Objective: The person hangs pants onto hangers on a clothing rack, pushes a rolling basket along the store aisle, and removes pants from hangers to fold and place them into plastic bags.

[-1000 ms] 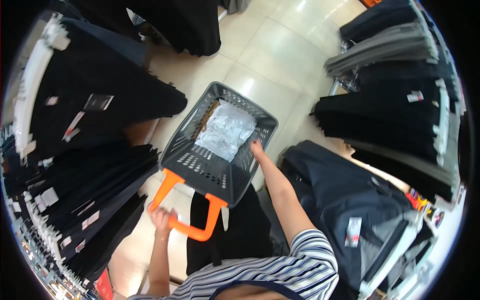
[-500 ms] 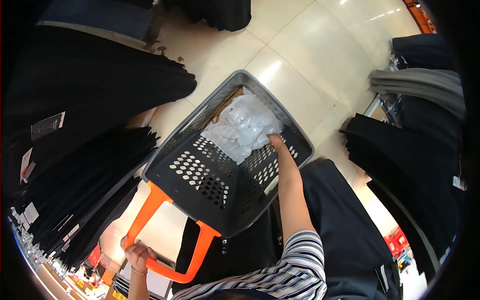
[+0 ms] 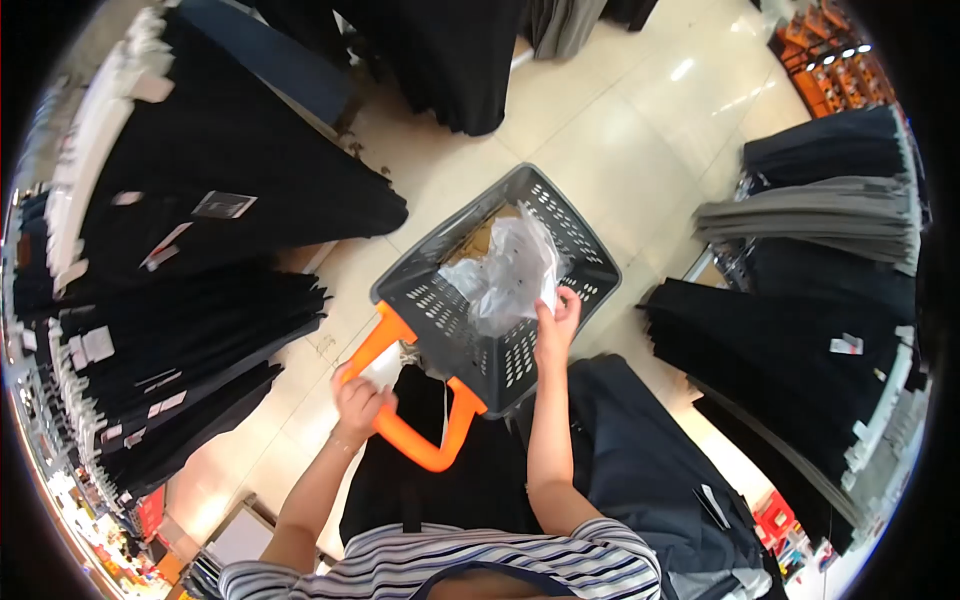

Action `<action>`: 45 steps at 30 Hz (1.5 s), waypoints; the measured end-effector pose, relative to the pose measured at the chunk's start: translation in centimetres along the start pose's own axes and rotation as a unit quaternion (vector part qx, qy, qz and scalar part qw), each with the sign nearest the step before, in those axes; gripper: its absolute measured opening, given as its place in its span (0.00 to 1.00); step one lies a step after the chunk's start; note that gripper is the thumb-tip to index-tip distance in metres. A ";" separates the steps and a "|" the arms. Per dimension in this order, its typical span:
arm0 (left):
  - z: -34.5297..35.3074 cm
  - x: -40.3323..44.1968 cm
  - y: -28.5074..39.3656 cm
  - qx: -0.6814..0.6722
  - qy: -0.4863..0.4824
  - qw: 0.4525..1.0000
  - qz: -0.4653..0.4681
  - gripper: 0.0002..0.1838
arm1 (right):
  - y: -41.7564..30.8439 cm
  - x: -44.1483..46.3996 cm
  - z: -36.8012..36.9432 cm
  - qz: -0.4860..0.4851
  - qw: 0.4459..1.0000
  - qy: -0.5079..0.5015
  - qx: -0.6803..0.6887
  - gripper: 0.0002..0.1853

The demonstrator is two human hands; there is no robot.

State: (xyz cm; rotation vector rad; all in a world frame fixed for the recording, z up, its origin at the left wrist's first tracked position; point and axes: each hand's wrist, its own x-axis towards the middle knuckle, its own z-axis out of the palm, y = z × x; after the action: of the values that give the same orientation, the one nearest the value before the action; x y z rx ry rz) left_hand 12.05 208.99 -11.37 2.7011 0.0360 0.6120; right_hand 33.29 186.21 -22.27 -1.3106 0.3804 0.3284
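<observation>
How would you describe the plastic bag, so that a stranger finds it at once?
Between the hanging dark clothes, find the dark grey basket with an orange handle. Inside, the right hand holds the plastic bag. It is whitish and wrinkled, partly see-through, unlike the brown thing beside it.

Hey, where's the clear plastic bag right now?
In the head view, the clear plastic bag is inside the gray basket, near the middle, with the right hand gripping its edge.

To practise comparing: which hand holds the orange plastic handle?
The left hand, its fingers around the handle; the right hand holds the translucent plastic bag inside the grey plastic basket.
</observation>
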 end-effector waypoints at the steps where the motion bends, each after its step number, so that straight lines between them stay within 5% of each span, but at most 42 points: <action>1: 0.5 0.9 0.6 -0.009 0.011 1.000 -0.009 0.12 | -5.2 -2.4 1.3 -0.017 0.998 -0.040 0.035 0.24; 4: 1.7 2.3 2.0 -0.022 0.044 0.998 -0.028 0.10 | -15.0 -8.7 3.1 -0.067 0.985 -0.150 0.057 0.29; 10: 2.9 4.4 4.8 -0.030 0.008 0.998 -0.051 0.08 | -23.2 -15.8 4.0 -0.243 0.957 -0.153 -0.042 0.13; 13: 3.3 4.9 5.4 -0.063 -0.014 0.996 -0.059 0.12 | -26.0 -19.4 5.6 -0.377 0.911 -0.162 -0.046 0.12; 14: 2.0 5.4 5.5 -0.130 -0.103 0.983 -0.077 0.16 | -27.5 -21.8 6.7 -0.444 0.878 -0.178 0.012 0.14; 16: 1.3 5.1 4.7 -0.220 -0.129 0.963 -0.081 0.25 | -28.7 -24.2 7.5 -0.462 0.861 -0.199 0.078 0.16; 18: -3.7 3.8 4.5 -0.331 -0.041 0.937 -0.101 0.35 | -29.0 -26.4 7.7 -0.443 0.846 -0.268 0.130 0.17; 22: -18.8 5.6 4.6 -0.380 0.224 0.874 -0.206 0.38 | -28.7 -28.9 10.2 -0.393 0.830 -0.347 0.190 0.15; 25: -26.9 5.2 3.8 -0.291 0.458 0.791 -0.283 0.41 | -27.6 -29.8 13.2 -0.359 0.874 -0.298 0.135 0.16; 27: -29.3 2.0 0.3 -0.123 0.523 0.796 -0.278 0.48 | -27.3 -30.6 16.1 -0.347 0.896 -0.260 0.097 0.15; 28: -31.9 2.9 0.8 -0.121 0.586 0.776 -0.199 0.51 | -27.1 -30.6 17.5 -0.344 0.904 -0.239 0.090 0.15; 30: -34.6 1.9 -0.4 -0.100 0.569 0.803 -0.147 0.51 | -26.2 -29.9 19.5 -0.342 0.910 -0.225 0.071 0.15; 31: -35.0 1.2 -1.7 -0.124 0.519 0.838 -0.111 0.44 | -25.6 -29.8 20.6 -0.339 0.914 -0.216 0.061 0.15; 34: -34.2 -1.1 -3.8 -0.460 0.292 0.817 -0.190 0.45 | -24.7 -30.6 24.3 -0.232 0.943 -0.229 0.065 0.16; 40: -32.0 -1.0 -6.9 -0.252 0.085 0.936 -0.231 0.56 | -21.4 -30.0 30.4 -0.191 0.929 -0.307 0.077 0.13; 42: -30.9 -1.5 -8.6 -0.286 0.007 0.924 -0.253 0.57 | -20.2 -30.1 32.1 -0.157 0.922 -0.333 0.121 0.13; 45: -32.9 -0.4 -7.6 -0.493 0.089 0.848 -0.172 0.55 | -19.2 -30.5 34.9 -0.108 0.935 -0.294 0.169 0.12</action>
State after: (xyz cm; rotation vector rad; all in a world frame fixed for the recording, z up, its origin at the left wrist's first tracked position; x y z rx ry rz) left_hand -1.74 227.55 13.28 1.5804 0.1924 0.5510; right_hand 17.51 215.27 15.46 -0.8520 -0.2085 0.4292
